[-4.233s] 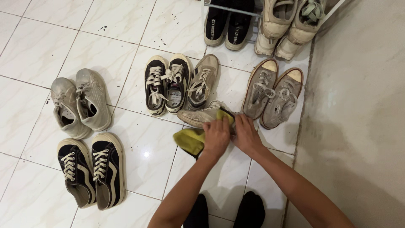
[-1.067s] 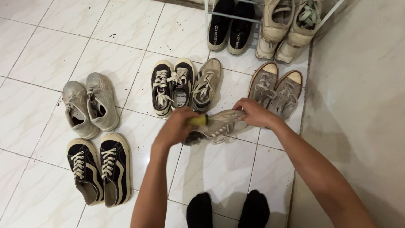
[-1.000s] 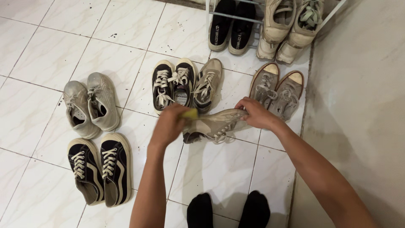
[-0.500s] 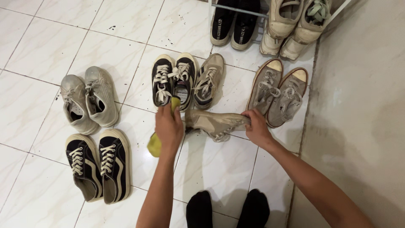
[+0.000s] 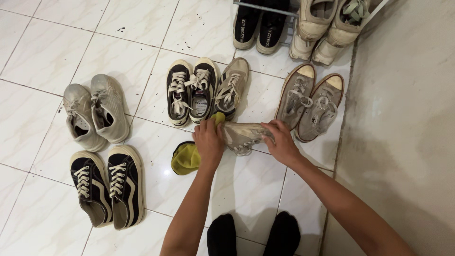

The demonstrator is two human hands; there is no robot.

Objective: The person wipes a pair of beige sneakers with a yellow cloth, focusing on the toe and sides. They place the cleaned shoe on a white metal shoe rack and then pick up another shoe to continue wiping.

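Head view looks down on a white tiled floor (image 5: 47,52) set with pairs of shoes. The left hand (image 5: 208,140) grips a yellow-green cloth (image 5: 186,158) and presses one end of it to the heel end of a beige sneaker (image 5: 244,134), which lies on its side between both hands. The right hand (image 5: 282,142) clasps the sneaker's other end, steadying it. Its mate (image 5: 231,87) stands upright just beyond, beside a black-and-white pair (image 5: 189,92). Judged from the layout, wiping of this shoe is under way — not finished. The grey pair (image 5: 92,116), the black pair (image 5: 106,185) and the brown-toed pair (image 5: 310,102) stand untouched (whether they are clean cannot be told).
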